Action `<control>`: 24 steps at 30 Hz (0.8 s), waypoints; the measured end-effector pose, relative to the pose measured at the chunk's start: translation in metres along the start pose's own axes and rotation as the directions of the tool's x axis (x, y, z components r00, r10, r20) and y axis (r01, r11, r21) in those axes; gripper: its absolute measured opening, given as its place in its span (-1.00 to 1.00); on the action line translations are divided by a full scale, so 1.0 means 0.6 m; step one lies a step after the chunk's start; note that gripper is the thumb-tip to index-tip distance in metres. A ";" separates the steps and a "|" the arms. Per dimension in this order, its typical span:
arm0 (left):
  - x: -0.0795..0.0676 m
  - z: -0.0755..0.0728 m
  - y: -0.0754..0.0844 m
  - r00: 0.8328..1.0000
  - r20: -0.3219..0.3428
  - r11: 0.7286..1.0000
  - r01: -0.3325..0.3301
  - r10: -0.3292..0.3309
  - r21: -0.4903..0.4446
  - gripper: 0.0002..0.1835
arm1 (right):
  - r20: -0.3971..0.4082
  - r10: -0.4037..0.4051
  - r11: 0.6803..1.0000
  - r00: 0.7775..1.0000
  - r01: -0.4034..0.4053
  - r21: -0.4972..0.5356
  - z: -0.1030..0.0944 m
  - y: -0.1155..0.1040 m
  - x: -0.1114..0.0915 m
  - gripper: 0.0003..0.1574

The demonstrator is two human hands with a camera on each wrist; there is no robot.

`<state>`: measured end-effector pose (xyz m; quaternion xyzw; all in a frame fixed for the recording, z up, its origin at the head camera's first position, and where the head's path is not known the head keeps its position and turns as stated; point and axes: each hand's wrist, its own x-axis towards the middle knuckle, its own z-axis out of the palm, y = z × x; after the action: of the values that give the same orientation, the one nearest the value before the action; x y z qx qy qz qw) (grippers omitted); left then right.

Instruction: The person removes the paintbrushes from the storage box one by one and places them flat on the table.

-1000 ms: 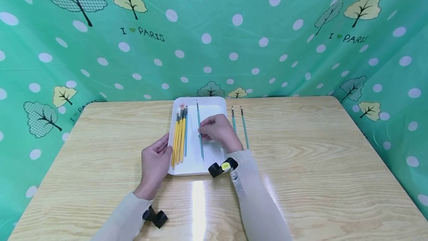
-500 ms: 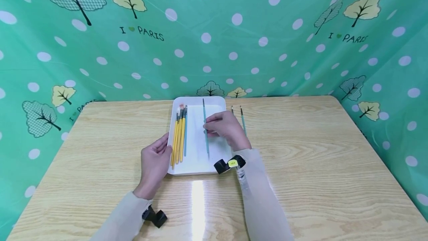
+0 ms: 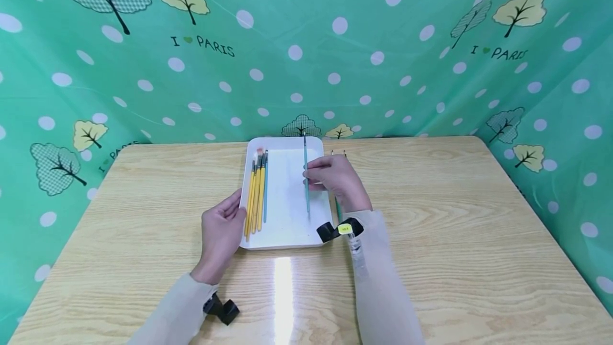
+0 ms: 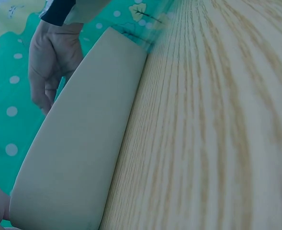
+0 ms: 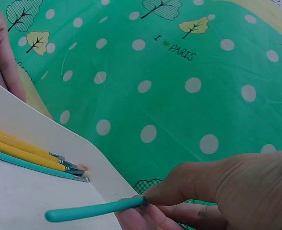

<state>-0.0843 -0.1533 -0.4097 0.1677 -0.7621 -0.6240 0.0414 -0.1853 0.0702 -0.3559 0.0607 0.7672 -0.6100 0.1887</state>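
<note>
A white tray [image 3: 288, 230] lies on the table, seen in the head view. My left hand [image 3: 222, 236] holds its left rim, thumb on the rim and fingers outside. My right hand [image 3: 339, 181] pinches a thin teal paintbrush [image 3: 307, 193] above the tray's right half, bristles pointing away. In the right wrist view the rounded handle end of this paintbrush [image 5: 83, 212] shows, clear of the tray floor. Several yellow paintbrushes [image 3: 258, 196] and one blue-teal paintbrush [image 3: 266, 188] lie side by side along the tray's left side. The left wrist view mostly shows the tray's outer wall [image 4: 83, 134].
Right of the tray, teal paintbrushes [image 3: 338, 209] lie on the table, mostly hidden by my right hand and forearm. Wood-grain table [image 3: 455, 228] extends to both sides. A green dotted curtain [image 3: 306, 68] hangs behind the table's far edge.
My right hand has moved to the right and slightly away with the teal paintbrush, from the tray's middle toward its right rim. My left hand and the tray have stayed put.
</note>
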 end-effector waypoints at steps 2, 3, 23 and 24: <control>0.000 0.000 0.000 1.000 -0.001 1.000 0.003 -0.003 0.003 -0.50 | 0.001 0.006 1.000 1.000 -0.006 0.003 -0.004 0.000 0.000 -0.73; 0.000 0.000 0.001 1.000 -0.002 1.000 0.003 -0.003 0.003 -0.50 | 0.002 0.011 1.000 1.000 -0.011 0.006 -0.007 0.000 0.000 -0.73; 0.001 0.000 0.000 1.000 -0.001 1.000 0.004 -0.004 0.002 -0.50 | -0.004 0.006 0.998 1.000 -0.005 0.068 -0.048 0.007 0.000 -0.68; 0.000 0.000 0.000 1.000 0.000 1.000 0.008 -0.008 0.003 -0.50 | -0.005 0.006 0.998 1.000 -0.006 0.067 -0.050 0.007 0.000 -0.68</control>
<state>-0.0845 -0.1536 -0.4094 0.1707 -0.7623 -0.6231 0.0388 -0.1905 0.0997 -0.3543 0.0709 0.7468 -0.6345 0.1862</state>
